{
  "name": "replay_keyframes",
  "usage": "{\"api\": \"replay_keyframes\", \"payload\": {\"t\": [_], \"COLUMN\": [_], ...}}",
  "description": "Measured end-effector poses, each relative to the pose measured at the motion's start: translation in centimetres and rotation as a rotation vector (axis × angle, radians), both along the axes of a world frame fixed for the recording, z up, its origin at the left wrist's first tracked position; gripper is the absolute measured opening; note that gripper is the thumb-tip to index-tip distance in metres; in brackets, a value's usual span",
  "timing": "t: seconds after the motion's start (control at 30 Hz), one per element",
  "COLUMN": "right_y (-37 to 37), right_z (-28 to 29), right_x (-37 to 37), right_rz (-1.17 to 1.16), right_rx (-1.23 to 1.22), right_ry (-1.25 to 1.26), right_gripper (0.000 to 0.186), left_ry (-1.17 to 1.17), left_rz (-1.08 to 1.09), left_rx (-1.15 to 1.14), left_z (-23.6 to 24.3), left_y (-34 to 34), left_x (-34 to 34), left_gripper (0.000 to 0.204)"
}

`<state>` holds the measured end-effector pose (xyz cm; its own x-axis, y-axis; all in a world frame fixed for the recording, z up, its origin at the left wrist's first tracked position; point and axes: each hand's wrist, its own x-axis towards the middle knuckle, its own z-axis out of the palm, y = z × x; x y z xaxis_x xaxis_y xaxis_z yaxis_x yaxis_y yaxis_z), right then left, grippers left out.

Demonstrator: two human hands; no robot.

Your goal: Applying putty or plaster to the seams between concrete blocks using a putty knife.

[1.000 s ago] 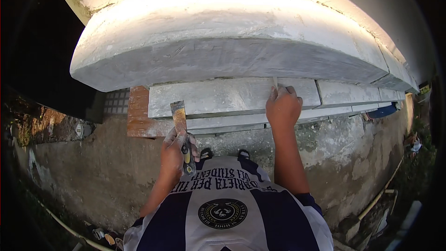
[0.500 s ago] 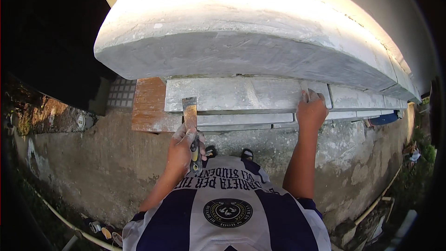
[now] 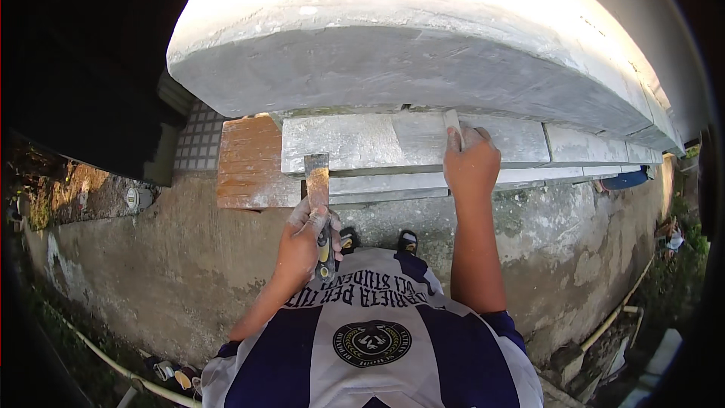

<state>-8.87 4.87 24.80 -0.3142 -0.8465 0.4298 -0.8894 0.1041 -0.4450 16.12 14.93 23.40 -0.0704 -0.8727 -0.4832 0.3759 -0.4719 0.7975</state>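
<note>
Left hand, left of centre, grips scraper by handle, likely its best hold: probably light, stiff. Right hand, centre-right, pinches pale piece, likely light.

There are two hands, one scraper, seemingly one pale piece, two shoes, one shirt.

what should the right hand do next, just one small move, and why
Perhaps slide the pale flat piece in the right hand leftward along the lower ledge: the piece is at that ledge's surface, and a greyer stretch lies between it and the whiter patch to its left. The left hand holds the scraper.
</note>
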Motion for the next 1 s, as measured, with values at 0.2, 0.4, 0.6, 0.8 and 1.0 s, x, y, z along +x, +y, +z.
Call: {"api": "replay_keyframes", "payload": {"t": [0.2, 0.4, 0.6, 0.8, 1.0], "right_y": [2.3, 2.7, 1.7, 2.1, 2.3], "right_z": [0.6, -1.2, 0.1, -1.1, -1.4], "right_x": [-4.8, 5.5, 1.1, -14.9, -5.4], "right_rz": [-0.307, 0.134, 0.085, -0.429, -0.023], "right_rx": [0.148, -0.033, 0.007, 0.048, -0.074], "right_ry": [0.028, 0.148, 0.057, 0.071, 0.084], "right_gripper": [0.025, 0.025, 0.018, 0.025, 0.022], "left_ry": [0.004, -0.025, -0.008, -0.077, -0.121], "left_rz": [-0.047, -0.022, 0.078, 0.165, 0.218], "left_rx": [-0.014, -0.014, -0.038, -0.058, -0.001], "left_z": [-0.8, 0.1, 0.0, 0.5, 1.6], "left_y": [0.5, 0.8, 1.8, 2.7, 2.4], "left_x": [0.8, 0.3, -0.4, -1.2, -3.0], "left_gripper": [0.03, 0.024, 0.019, 0.02, 0.027]}}
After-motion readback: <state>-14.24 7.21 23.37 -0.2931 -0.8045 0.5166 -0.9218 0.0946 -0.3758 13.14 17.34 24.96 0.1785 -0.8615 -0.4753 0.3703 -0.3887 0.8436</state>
